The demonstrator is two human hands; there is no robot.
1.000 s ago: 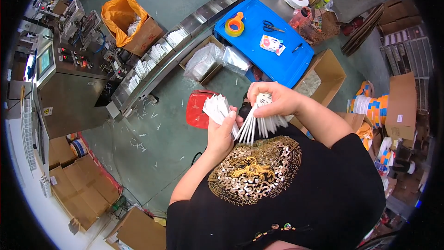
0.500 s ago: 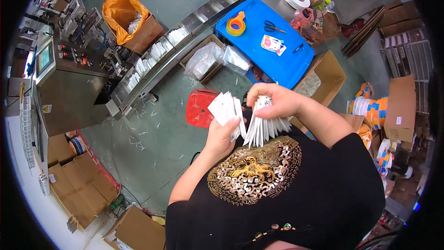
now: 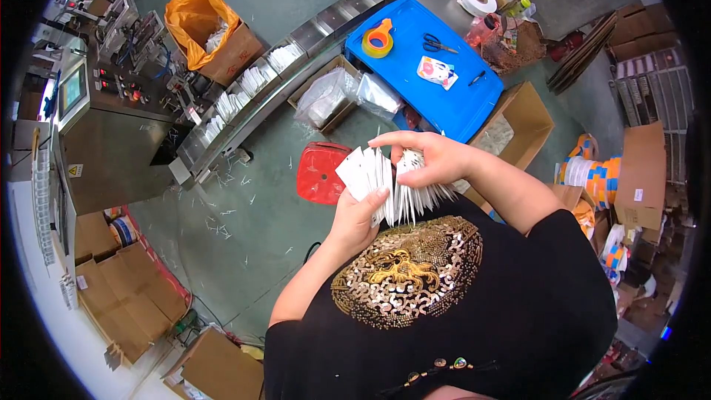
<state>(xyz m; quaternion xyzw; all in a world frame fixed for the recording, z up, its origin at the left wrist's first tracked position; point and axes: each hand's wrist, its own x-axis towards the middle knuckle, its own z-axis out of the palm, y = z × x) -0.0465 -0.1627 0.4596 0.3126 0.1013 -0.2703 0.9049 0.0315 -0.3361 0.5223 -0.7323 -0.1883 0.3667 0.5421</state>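
Note:
A thick bunch of flat white packets (image 3: pixel 363 175) is gripped in my left hand (image 3: pixel 354 216), the thumb lying across the front ones. My right hand (image 3: pixel 435 161) is closed round a second fanned bunch of white packets (image 3: pixel 416 204), its fingers curled over the top edges. The two bunches touch in front of my chest, and their lower ends spread apart. How many packets each hand has cannot be made out. More white packets (image 3: pixel 253 81) of the same look stand in rows along a metal conveyor (image 3: pixel 311 38) ahead to the left.
Beyond my hands stands a blue table (image 3: pixel 404 22) with a tape roll (image 3: pixel 378 41), scissors (image 3: pixel 438 44) and a printed card (image 3: pixel 438 72). A red stool (image 3: pixel 320 174) is just left of my hands. An open carton (image 3: pixel 529 115) stands right of the table. A machine (image 3: pixel 111 148) sits at left.
My right hand has shifted left with its bunch, closing the gap to the left bunch. The index finger now reaches over the left bunch's top.

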